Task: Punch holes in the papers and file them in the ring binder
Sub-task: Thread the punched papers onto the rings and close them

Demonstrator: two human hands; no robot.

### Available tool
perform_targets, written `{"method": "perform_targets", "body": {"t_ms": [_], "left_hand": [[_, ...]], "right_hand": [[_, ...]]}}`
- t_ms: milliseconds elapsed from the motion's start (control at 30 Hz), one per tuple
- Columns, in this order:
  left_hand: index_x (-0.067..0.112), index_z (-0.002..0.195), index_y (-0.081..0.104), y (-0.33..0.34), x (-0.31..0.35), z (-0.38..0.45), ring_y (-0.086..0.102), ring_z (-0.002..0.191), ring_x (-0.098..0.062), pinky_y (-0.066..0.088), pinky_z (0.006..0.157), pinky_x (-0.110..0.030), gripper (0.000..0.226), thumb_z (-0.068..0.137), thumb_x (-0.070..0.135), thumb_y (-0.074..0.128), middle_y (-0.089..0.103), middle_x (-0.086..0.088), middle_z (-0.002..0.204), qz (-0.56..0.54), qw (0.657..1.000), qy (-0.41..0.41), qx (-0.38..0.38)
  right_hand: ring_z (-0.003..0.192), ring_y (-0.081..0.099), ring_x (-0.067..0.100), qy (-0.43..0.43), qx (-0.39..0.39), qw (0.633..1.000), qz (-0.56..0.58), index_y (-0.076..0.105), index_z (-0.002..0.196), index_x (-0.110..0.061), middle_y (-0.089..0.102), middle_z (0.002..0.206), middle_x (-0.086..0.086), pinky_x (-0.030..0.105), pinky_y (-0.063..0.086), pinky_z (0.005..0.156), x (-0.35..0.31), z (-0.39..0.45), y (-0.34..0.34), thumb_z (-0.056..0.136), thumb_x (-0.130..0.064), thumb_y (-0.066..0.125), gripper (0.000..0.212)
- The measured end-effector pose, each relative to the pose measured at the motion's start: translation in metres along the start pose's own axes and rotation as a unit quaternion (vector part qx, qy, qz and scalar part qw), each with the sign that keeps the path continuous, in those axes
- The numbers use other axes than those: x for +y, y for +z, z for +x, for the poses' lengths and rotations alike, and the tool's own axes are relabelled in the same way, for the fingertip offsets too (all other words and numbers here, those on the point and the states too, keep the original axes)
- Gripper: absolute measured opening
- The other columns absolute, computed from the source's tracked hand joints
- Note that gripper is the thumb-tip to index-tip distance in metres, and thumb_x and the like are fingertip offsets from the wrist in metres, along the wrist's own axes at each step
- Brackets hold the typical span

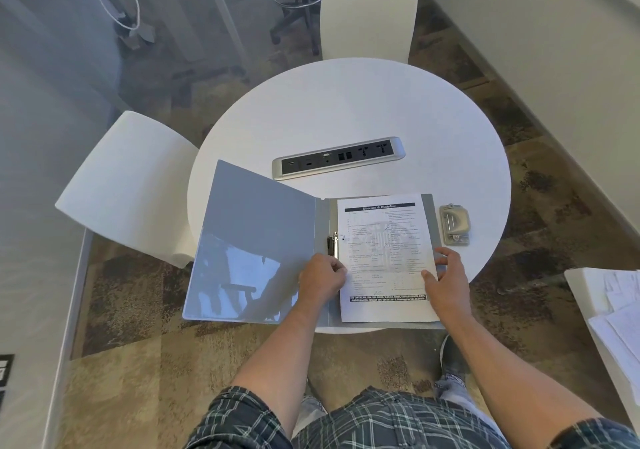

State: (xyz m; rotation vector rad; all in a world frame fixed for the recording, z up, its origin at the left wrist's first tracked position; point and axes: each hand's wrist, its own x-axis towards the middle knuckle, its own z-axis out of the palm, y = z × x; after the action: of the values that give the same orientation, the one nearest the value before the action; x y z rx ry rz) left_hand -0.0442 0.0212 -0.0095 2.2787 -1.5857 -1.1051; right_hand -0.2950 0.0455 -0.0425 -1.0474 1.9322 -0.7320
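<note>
A grey ring binder lies open at the near edge of the round white table, its front cover folded out to the left. A printed paper lies on the binder's right half, beside the metal clip mechanism. My left hand rests at the paper's left edge just below the mechanism, fingers curled on the edge. My right hand grips the paper's right edge, thumb on top. A grey hole punch sits on the table just right of the binder.
A silver power socket strip is set into the table behind the binder. White chairs stand at the left and at the far side. A white surface with loose papers is at the right edge.
</note>
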Motion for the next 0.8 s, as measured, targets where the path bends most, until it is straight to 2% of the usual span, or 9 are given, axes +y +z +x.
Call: {"method": "perform_targets", "body": {"t_ms": [67, 167, 267, 333, 400, 500, 633, 733, 800], "left_hand": [[0.020, 0.082, 0.077, 0.000, 0.002, -0.001, 0.070, 0.078, -0.014, 0.060, 0.077, -0.035, 0.014, 0.087, 0.026, 0.065, 0.074, 0.008, 0.082, 0.008, 1.000, 0.001, 0.000], [0.019, 0.084, 0.078, 0.000, 0.002, 0.001, 0.070, 0.080, -0.015, 0.059, 0.081, -0.036, 0.014, 0.088, 0.026, 0.066, 0.075, 0.007, 0.083, 0.011, 1.000, 0.000, 0.001], [0.019, 0.085, 0.079, 0.001, 0.000, 0.002, 0.070, 0.080, -0.014, 0.060, 0.081, -0.036, 0.014, 0.089, 0.025, 0.066, 0.076, 0.007, 0.083, 0.015, 1.000, 0.001, 0.001], [0.019, 0.086, 0.079, 0.002, -0.001, 0.002, 0.070, 0.081, -0.014, 0.060, 0.081, -0.036, 0.015, 0.089, 0.026, 0.066, 0.076, 0.008, 0.084, 0.019, 1.000, 0.007, 0.003], [0.022, 0.088, 0.079, 0.004, -0.004, 0.001, 0.070, 0.082, -0.013, 0.061, 0.083, -0.038, 0.013, 0.089, 0.028, 0.068, 0.075, 0.009, 0.088, 0.021, 1.000, 0.013, 0.004], [0.028, 0.094, 0.076, 0.005, -0.007, 0.000, 0.069, 0.087, -0.011, 0.060, 0.085, -0.038, 0.010, 0.087, 0.035, 0.074, 0.071, 0.009, 0.100, 0.015, 1.000, 0.013, 0.021], [0.024, 0.110, 0.066, 0.005, -0.014, -0.006, 0.061, 0.094, -0.011, 0.052, 0.082, -0.026, 0.029, 0.086, 0.033, 0.077, 0.055, 0.005, 0.109, -0.034, 0.998, 0.006, 0.050], [0.023, 0.103, 0.067, 0.006, -0.020, -0.009, 0.064, 0.091, -0.014, 0.053, 0.077, -0.028, 0.022, 0.085, 0.030, 0.075, 0.065, 0.005, 0.101, -0.069, 0.997, -0.016, 0.042], [0.022, 0.104, 0.071, 0.005, -0.023, -0.011, 0.068, 0.091, -0.014, 0.055, 0.080, -0.028, 0.019, 0.086, 0.027, 0.073, 0.070, 0.009, 0.095, -0.109, 0.993, -0.032, 0.025]], "right_hand": [[0.106, 0.064, 0.024, -0.005, 0.018, 0.999, -0.038, 0.041, 0.136, -0.027, 0.057, 0.125, 0.000, 0.051, 0.060, 0.085, 0.002, 0.002, 0.002, 0.094, -0.006, 0.065, 0.053], [0.107, 0.062, 0.027, -0.005, 0.026, 0.993, -0.111, 0.047, 0.135, -0.016, 0.055, 0.125, 0.006, 0.046, 0.056, 0.084, -0.001, 0.000, 0.003, 0.093, -0.008, 0.065, 0.047], [0.102, 0.060, 0.034, -0.077, 0.071, 0.955, -0.279, 0.054, 0.131, -0.008, 0.061, 0.119, 0.014, 0.046, 0.052, 0.083, -0.006, -0.005, 0.006, 0.082, -0.007, 0.071, 0.052], [0.106, 0.059, 0.034, -0.130, 0.064, 0.943, -0.300, 0.052, 0.136, -0.009, 0.061, 0.124, 0.014, 0.046, 0.051, 0.086, -0.011, -0.007, 0.010, 0.076, -0.002, 0.071, 0.063], [0.121, 0.055, 0.030, -0.176, 0.010, 0.943, -0.284, 0.047, 0.144, -0.012, 0.056, 0.138, 0.009, 0.044, 0.048, 0.100, -0.017, -0.010, 0.016, 0.081, -0.003, 0.069, 0.067], [0.134, 0.050, 0.024, -0.204, -0.103, 0.936, -0.270, 0.045, 0.148, -0.021, 0.049, 0.151, 0.001, 0.040, 0.040, 0.112, -0.032, -0.018, 0.031, 0.094, -0.016, 0.064, 0.057], [0.141, 0.047, 0.021, -0.258, -0.246, 0.887, -0.294, 0.038, 0.154, -0.030, 0.041, 0.161, -0.007, 0.041, 0.037, 0.118, -0.052, -0.029, 0.056, 0.101, -0.028, 0.058, 0.057], [0.143, 0.046, 0.024, -0.291, -0.303, 0.850, -0.319, 0.029, 0.159, -0.031, 0.030, 0.167, -0.011, 0.043, 0.040, 0.117, -0.061, -0.034, 0.073, 0.099, -0.029, 0.060, 0.068], [0.140, 0.049, 0.028, -0.286, -0.321, 0.839, -0.335, 0.019, 0.162, -0.029, 0.028, 0.168, -0.006, 0.043, 0.042, 0.114, -0.062, -0.034, 0.082, 0.098, -0.030, 0.062, 0.077]]}}
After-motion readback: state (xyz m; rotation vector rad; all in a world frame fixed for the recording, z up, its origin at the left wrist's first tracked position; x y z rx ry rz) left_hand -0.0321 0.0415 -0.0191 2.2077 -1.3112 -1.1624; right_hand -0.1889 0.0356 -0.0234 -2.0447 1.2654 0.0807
